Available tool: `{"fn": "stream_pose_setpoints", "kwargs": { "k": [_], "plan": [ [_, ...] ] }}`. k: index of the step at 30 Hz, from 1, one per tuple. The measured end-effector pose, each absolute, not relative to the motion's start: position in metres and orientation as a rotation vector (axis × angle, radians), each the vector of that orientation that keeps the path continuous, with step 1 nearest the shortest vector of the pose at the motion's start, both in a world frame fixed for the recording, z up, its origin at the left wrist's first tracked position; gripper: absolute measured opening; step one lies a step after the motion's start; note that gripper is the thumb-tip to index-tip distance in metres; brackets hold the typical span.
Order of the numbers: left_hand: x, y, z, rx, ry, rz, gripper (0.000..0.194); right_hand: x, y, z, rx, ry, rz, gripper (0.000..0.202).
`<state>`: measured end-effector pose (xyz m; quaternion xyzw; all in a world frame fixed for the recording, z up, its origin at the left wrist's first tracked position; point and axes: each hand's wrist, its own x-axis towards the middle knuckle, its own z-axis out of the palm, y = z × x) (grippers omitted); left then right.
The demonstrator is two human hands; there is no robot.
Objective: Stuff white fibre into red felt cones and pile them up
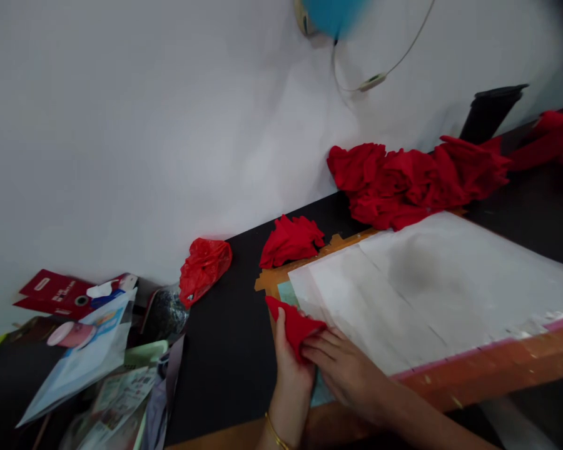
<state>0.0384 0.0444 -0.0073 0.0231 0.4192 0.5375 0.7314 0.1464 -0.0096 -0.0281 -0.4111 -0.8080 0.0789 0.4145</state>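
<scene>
A small folded piece of red cloth (294, 326) is held between my two hands above the near left corner of the white sheet. My left hand (291, 365) grips it from below, thumb up along its left side; a gold bangle circles that wrist. The fingers of my right hand (335, 356) are pressed on the cloth's right edge. Just beyond lies a small pile of red cloth pieces (293, 240). A larger red heap (413, 181) sits behind the white sheet (431, 281).
A red plastic bag (204, 269) rests by the wall. At left are a red box (56, 292), a pink-lidded jar (72, 335), a clear packet (87, 359) and a green tray (146, 354). A black object (491, 115) stands at back right. A cable (373, 82) hangs on the wall.
</scene>
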Motion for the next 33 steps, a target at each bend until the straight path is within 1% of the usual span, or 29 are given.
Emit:
{"fn": "stream_pose_setpoints", "kwargs": {
  "k": [2, 4, 6, 8, 9, 10, 12, 13, 17, 21, 25, 27, 30, 33],
  "plan": [
    [0.034, 0.047, -0.009, 0.052, 0.837, 1.183, 0.031, 0.162, -0.011, -0.018, -1.014, -1.918, 0.256, 0.038],
    [0.033, 0.050, -0.008, 0.053, 0.800, 1.177, 0.031, 0.174, -0.010, -0.014, -1.132, -1.711, 0.310, 0.037],
    [0.036, 0.050, -0.006, 0.075, 0.767, 1.168, 0.031, 0.181, -0.005, -0.015, -1.287, -1.533, 0.455, 0.036],
    [0.043, 0.048, -0.005, 0.110, 0.719, 1.152, 0.032, 0.181, 0.002, -0.019, -1.347, -1.472, 0.653, 0.040],
    [0.047, 0.046, -0.004, 0.127, 0.701, 1.141, 0.033, 0.179, 0.006, -0.022, -1.332, -1.470, 0.732, 0.037],
    [0.050, 0.045, -0.004, 0.146, 0.693, 1.130, 0.034, 0.178, 0.010, -0.025, -1.303, -1.465, 0.774, 0.030],
    [0.053, 0.043, -0.004, 0.192, 0.715, 1.115, 0.038, 0.178, 0.015, -0.029, -1.267, -1.434, 0.752, 0.015],
    [0.052, 0.043, -0.005, 0.218, 0.744, 1.111, 0.040, 0.179, 0.017, -0.031, -1.264, -1.424, 0.704, 0.012],
    [0.040, 0.048, -0.006, 0.312, 0.884, 1.052, 0.049, 0.190, 0.018, -0.036, -1.209, -1.576, 0.477, 0.020],
    [0.039, 0.051, -0.005, 0.346, 1.040, 1.040, 0.048, 0.193, 0.015, -0.040, -1.119, -1.733, 0.362, 0.025],
    [0.055, 0.046, -0.002, 0.476, 1.124, 1.031, 0.052, 0.188, 0.015, -0.046, -1.144, -1.591, 0.483, 0.025],
    [0.063, 0.041, -0.002, 0.575, 1.102, 1.029, 0.051, 0.187, 0.015, -0.048, -1.212, -1.486, 0.589, 0.019],
    [0.072, 0.034, -0.004, 0.675, 1.058, 0.995, 0.049, 0.187, 0.016, -0.050, -1.327, -1.356, 0.660, 0.010],
    [0.075, 0.030, -0.008, 0.689, 1.026, 0.984, 0.052, 0.186, 0.015, -0.051, -1.403, -1.275, 0.701, 0.008]
  ]
}}
